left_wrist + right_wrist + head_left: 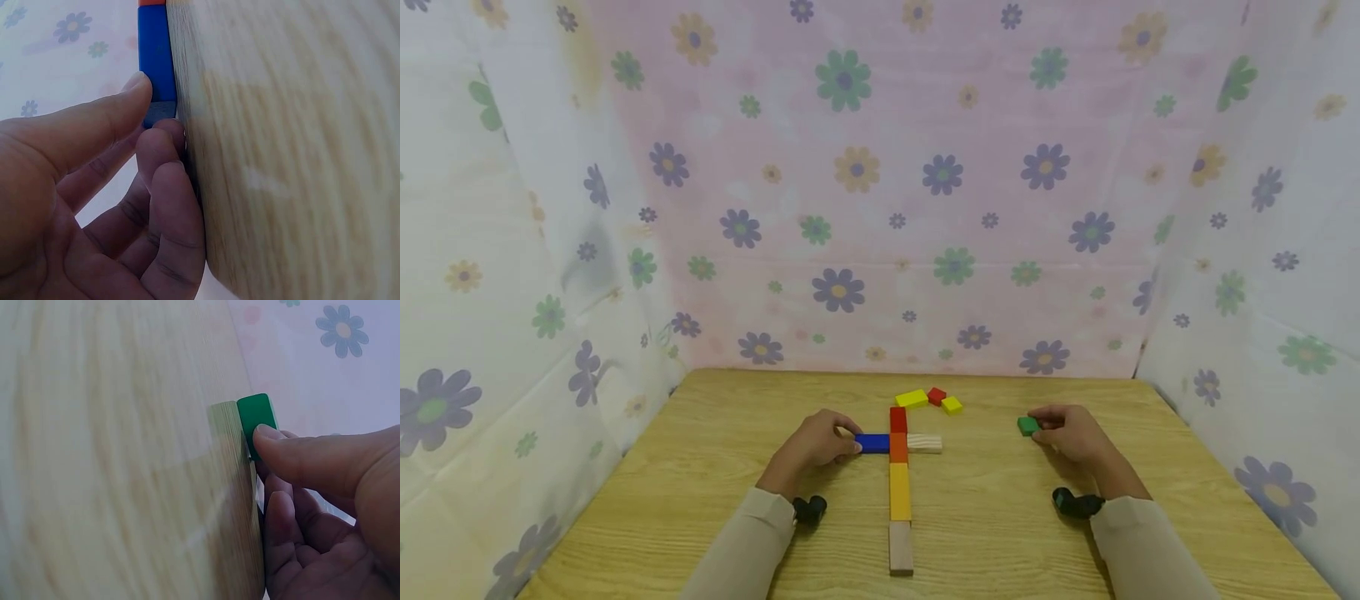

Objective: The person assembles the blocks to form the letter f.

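My left hand [820,442] pinches the outer end of a blue block [873,443], thumb on its near side. The blue block's other end meets an orange-red block [898,448] in a flat cross-shaped layout. Above that piece lies a red block [898,419]. Below come a yellow-orange block [899,492] and a pale wooden block [900,547]; a striped wooden block [925,443] extends rightward. Over on the right, my right hand [1077,433] pinches a small green block [255,415] between thumb and fingers, low at the tabletop.
Behind the cross, a yellow block [912,398], a small red block [936,396] and a small yellow block [952,405] lie close together on the wooden table [985,525]. Flower-print cloth [895,250] hangs at the back and both sides. Black wrist devices [808,510] are on both arms.
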The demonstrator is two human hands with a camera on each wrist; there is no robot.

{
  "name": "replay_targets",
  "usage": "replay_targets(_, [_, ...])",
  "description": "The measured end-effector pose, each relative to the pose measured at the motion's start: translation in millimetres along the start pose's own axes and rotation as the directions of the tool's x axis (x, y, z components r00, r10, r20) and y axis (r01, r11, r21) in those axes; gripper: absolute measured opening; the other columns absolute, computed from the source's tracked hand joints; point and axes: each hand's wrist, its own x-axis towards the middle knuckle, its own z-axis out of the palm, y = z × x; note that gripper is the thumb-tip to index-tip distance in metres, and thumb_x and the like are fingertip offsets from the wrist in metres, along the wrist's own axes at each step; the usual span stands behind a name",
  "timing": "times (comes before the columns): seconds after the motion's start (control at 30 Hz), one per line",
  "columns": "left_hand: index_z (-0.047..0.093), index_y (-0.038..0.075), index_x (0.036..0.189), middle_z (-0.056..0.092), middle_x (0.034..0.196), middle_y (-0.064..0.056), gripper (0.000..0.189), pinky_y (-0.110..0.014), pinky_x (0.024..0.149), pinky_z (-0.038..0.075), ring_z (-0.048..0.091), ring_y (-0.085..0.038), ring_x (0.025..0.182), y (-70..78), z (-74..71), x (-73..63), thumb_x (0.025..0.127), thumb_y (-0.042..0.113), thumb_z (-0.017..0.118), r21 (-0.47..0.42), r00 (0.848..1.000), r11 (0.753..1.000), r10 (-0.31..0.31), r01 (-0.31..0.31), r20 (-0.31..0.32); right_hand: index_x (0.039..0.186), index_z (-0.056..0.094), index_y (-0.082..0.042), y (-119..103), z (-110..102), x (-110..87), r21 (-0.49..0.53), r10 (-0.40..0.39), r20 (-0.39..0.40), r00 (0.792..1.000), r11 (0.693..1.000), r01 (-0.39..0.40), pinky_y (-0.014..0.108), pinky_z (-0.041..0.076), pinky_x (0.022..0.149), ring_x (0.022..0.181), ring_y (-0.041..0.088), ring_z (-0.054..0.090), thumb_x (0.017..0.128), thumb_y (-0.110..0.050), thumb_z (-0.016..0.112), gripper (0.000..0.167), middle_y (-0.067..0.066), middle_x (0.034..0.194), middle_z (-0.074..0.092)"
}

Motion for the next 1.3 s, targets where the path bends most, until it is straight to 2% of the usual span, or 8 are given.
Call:
replay_targets(0.3, [0.077,0.012,0.119,0.072,0.078,-0.003,0.023,-0.03,0.063,0.051,0.062,-0.017,0.066,-1.2,-0.9,2.2,0.096,0.018,0.075,-0.012,1.0,1.0,0.013,-0.013,0.006,0.137,0.063,0.004,-0.8,-1.1,1.3,-0.022,-0.002,-0.012,1.0,1.0,0.001,0.033,0.052,0.075,0.107,0.03,0.063,0.099,-0.011,0.07,0.041,0.023,0.125,0.066])
replay_targets(0.53, [0.077,0.013,0.119,0.071,0.077,-0.003,0.023,-0.031,0.062,0.051,0.063,-0.018,0.066,-2.0,0.2,2.4,0.096,0.019,0.075,-0.003,1.0,1.0,0.012,-0.012,0.006,0.137,0.063,0.004,-5.2,-1.3,-0.8,-0.035,-0.004,-0.002,1.0,0.999,0.004,0.037,0.054,0.081,0.112,0.034,0.062,0.099,-0.012,0.071,0.042,0.025,0.129,0.064])
replay_targets(0.83, [0.077,0.014,0.117,0.071,0.076,-0.004,0.021,-0.03,0.059,0.05,0.062,-0.018,0.065,0.9,-1.6,2.8,0.096,0.018,0.075,0.003,1.0,1.0,-0.006,0.006,0.011,0.136,0.063,0.005,-3.8,-1.0,6.3,-0.042,-0.042,0.024,0.999,0.998,0.043,0.049,0.057,0.091,0.119,0.046,0.062,0.099,-0.011,0.07,0.041,0.028,0.13,0.063])
replay_targets(1.07, [0.077,0.014,0.117,0.072,0.076,-0.004,0.02,-0.029,0.059,0.051,0.062,-0.017,0.064,2.3,-1.5,2.8,0.097,0.017,0.074,0.015,1.0,1.0,-0.004,0.004,0.008,0.135,0.064,0.004,-10.2,2.4,10.8,-0.076,-0.041,0.03,0.999,0.996,0.043,0.051,0.057,0.09,0.117,0.045,0.063,0.098,-0.011,0.071,0.041,0.026,0.13,0.064])
replay_targets(1.3, [0.077,0.014,0.117,0.072,0.075,-0.004,0.021,-0.03,0.059,0.051,0.062,-0.017,0.064,1.5,-0.1,3.2,0.096,0.017,0.075,0.008,1.0,1.0,-0.011,0.011,0.002,0.135,0.065,0.002,-20.1,8.6,16.0,-0.06,-0.055,0.038,0.998,0.997,0.057,0.05,0.057,0.091,0.117,0.045,0.063,0.098,-0.012,0.071,0.04,0.026,0.133,0.063])
